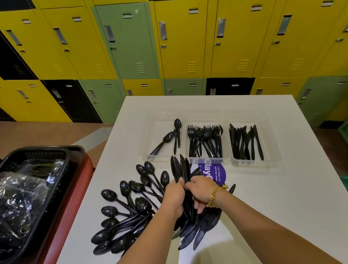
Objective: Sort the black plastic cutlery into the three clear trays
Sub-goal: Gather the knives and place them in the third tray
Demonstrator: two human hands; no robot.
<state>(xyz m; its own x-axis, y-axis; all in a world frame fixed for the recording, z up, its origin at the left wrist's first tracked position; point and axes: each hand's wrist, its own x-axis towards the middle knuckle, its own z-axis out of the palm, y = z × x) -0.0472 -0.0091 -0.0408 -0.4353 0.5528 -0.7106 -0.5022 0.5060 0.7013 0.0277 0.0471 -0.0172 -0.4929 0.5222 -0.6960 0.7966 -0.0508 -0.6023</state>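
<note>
Sorting partly done. Three clear trays sit at 12 o'clock on the white bench [287,194]: spoon tray [148,148] holds only a few spoons, fork tray [206,143] is well filled, knife tray [246,144] about a dozen knives.

Left: a large spoon pile [126,213] loose at 9 o'clock of the hands, and loose knives [200,230] under the wrists at 6 o'clock. No loose forks visible.

Left hand [174,195] and right hand [200,191] both grip one knife bundle [181,168], blades up; judged next for the knife tray.

Purple sticker [217,173] just before the fork tray. Black basket [23,202] with wrapped cutlery on a red tray [81,188] at 9 o'clock. Yellow, green and black lockers [185,39] behind.
</note>
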